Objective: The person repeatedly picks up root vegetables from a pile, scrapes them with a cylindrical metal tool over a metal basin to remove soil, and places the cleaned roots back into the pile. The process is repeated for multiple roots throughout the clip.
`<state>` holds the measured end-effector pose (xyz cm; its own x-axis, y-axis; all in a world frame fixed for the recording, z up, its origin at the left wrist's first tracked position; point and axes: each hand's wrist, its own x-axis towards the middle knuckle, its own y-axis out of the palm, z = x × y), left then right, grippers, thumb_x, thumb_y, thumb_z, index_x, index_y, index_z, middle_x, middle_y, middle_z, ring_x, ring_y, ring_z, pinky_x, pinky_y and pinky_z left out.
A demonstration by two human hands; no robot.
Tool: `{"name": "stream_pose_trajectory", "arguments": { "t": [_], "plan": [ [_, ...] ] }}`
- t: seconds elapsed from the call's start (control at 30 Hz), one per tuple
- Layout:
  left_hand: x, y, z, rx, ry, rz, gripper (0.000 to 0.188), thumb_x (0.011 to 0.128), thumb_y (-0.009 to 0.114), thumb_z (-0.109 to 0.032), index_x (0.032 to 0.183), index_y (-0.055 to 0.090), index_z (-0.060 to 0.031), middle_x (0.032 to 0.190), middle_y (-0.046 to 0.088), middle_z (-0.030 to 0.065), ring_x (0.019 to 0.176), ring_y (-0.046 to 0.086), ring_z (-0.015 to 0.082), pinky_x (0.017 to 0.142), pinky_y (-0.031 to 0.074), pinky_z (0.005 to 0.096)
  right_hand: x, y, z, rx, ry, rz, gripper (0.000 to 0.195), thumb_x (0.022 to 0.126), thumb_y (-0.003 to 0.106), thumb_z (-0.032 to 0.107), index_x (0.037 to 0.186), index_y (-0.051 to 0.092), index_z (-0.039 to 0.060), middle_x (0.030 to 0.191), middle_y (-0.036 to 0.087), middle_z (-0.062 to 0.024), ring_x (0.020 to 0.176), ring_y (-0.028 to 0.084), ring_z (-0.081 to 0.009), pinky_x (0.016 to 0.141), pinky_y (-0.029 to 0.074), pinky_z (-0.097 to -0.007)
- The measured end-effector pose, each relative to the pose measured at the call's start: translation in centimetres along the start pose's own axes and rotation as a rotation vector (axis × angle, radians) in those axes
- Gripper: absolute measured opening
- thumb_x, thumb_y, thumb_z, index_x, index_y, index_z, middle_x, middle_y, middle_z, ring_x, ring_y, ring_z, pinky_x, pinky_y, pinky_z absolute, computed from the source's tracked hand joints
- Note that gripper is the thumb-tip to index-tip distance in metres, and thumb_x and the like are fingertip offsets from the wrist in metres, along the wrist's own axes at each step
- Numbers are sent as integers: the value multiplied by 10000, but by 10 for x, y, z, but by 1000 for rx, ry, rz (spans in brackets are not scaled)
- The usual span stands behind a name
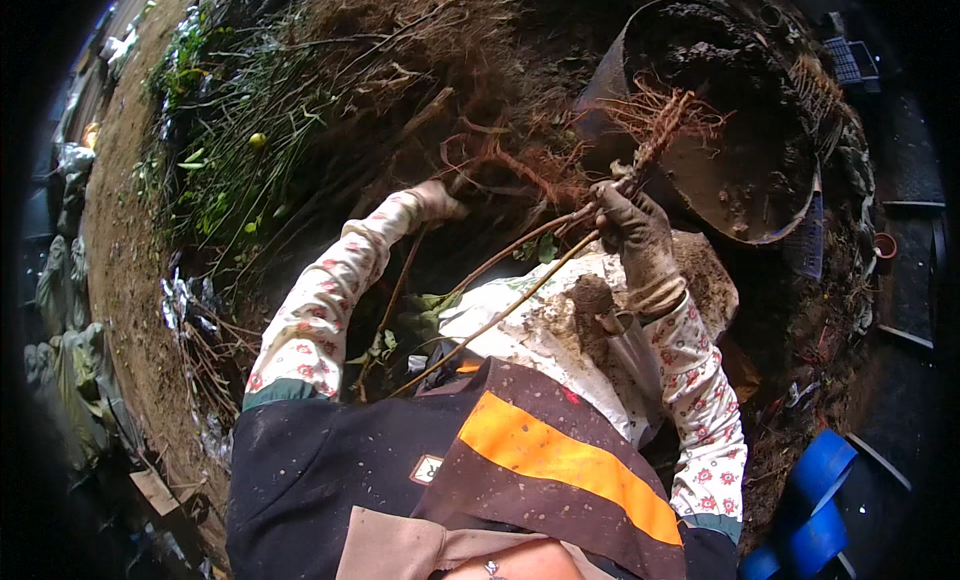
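Note:
My gloved right hand (634, 231) is closed around a bare-root woody plant (660, 133) just below its root crown. Its reddish roots point up and away, and slender brown stems (510, 298) slant down to the left across my lap. My left hand (442, 202) is blurred, with its fingers at the edge of the dark heap of stems and roots. A stem runs down from beside it, but whether the hand grips it is unclear. Loose reddish roots (525, 167) lie between the hands. A soil-stained white sack (517, 302) covers my lap.
Leafy cut stems (240, 160) are piled at the left, with a yellow-green fruit (257, 141) among them. A large dark tub (611, 73) with soil inside lies at the upper right. A pale tube (634, 351) is beside my right forearm. Blue plastic (825, 460) is at the lower right.

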<state>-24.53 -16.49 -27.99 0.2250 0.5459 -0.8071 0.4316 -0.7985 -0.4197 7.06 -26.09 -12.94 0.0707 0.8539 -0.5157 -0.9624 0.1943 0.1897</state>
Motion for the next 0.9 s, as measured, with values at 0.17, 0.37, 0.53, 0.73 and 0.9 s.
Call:
{"name": "stream_pose_trajectory", "arguments": {
  "t": [0.17,0.37,0.53,0.73,0.9],
  "plan": [
    [-33,5,-75,305,451,-454,360,987,607,-355,1209,699,-86,1134,713,179,1126,677,269,911,539,378,1,2,-12,46,-82,-81,204,878,798,262,933,709,86,756,688,-1,625,611,-87,573,460,-226],
    [-93,43,-146,-949,874,149,342,1046,571,-172,1343,565,-2,1222,638,34,1082,592,97,949,491,263,4,20,-16,-258,-438,-158,349,947,712,352,1087,680,34,921,688,-49,763,606,-101,686,489,-265],
    [-83,43,-148,-794,850,-331,311,1076,500,-193,1340,543,-36,821,633,-3,706,580,79,628,474,238,-25,28,-13,-74,-250,-115,306,1028,559,314,1118,594,24,845,661,-55,692,634,-145,611,520,-263],
    [-84,52,-163,-1088,896,18,429,1041,575,-227,1380,509,27,1193,639,35,1019,619,101,898,508,267,-21,31,-18,-492,-457,-109,315,1010,553,309,1125,647,31,930,675,-242,881,666,-426,771,524,-469],
    [-109,52,-174,-1145,750,150,412,1032,583,-265,1348,539,-4,1045,650,12,901,618,84,810,494,237,-7,18,-26,-660,-435,-150,308,999,557,319,1059,642,30,971,661,-279,973,628,-475,795,504,-524]
  ]
}}
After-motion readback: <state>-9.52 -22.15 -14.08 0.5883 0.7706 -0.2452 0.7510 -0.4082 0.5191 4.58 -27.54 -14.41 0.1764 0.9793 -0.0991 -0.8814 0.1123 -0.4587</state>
